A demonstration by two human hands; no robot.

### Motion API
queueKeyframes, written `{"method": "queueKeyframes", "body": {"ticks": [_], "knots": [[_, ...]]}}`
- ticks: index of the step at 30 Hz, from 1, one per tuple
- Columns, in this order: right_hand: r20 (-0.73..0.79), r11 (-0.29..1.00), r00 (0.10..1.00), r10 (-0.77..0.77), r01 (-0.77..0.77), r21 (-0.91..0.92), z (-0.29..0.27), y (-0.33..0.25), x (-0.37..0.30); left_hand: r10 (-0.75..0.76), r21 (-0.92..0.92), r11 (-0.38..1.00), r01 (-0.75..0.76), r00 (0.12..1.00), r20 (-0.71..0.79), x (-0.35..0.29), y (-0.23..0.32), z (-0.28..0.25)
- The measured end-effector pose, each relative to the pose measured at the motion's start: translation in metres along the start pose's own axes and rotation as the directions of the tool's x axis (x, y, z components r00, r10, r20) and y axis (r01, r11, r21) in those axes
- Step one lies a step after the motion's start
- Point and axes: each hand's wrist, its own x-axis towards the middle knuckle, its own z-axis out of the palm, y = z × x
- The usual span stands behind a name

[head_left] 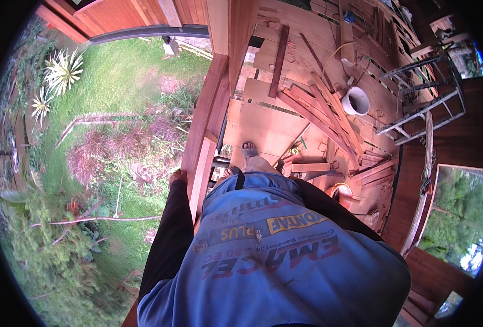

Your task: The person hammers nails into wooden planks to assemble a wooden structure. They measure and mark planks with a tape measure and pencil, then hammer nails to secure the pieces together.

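Observation:
My left hand (pixel 178 175) rests on the outer edge of a reddish-brown wooden beam (pixel 204 117), which runs along the side of the plank floor. Its fingers appear bent over the wood, though they show only in part. The dark left sleeve (pixel 168 234) reaches up to it from below. On the other side, a dark right sleeve (pixel 337 210) passes behind my blue printed shirt (pixel 285 245), which hides my right hand. One bare foot (pixel 248 150) stands on the planks (pixel 263 122) close to the beam.
Several loose boards (pixel 320 117) lie in a pile ahead, beside a white bucket (pixel 356 101). A metal frame (pixel 424 103) stands at the right. Near my right side sits a round orange-and-white object (pixel 340 191). Beyond the beam, a lawn (pixel 127 65) with plants lies lower down.

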Motion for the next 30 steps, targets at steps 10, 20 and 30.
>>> {"method": "queueKeyframes", "body": {"ticks": [10, 20, 30], "knots": [[-0.012, 0.982, 0.998, 0.068, -0.065, 0.176, 0.047, 0.031, -0.035, 0.117, -0.141, 0.981, -0.133, 0.986, -0.118, -0.003, -0.007, 0.008], [-0.021, 0.917, 0.989, 0.146, -0.127, 0.378, 0.065, 0.052, -0.042, 0.139, -0.150, 0.978, -0.144, 0.989, -0.043, -0.016, 0.010, 0.005], [-0.049, 0.808, 0.985, 0.167, -0.108, 0.579, 0.072, 0.070, -0.038, 0.198, -0.090, 0.973, -0.214, 0.967, -0.157, 0.018, 0.003, -0.009]]}}
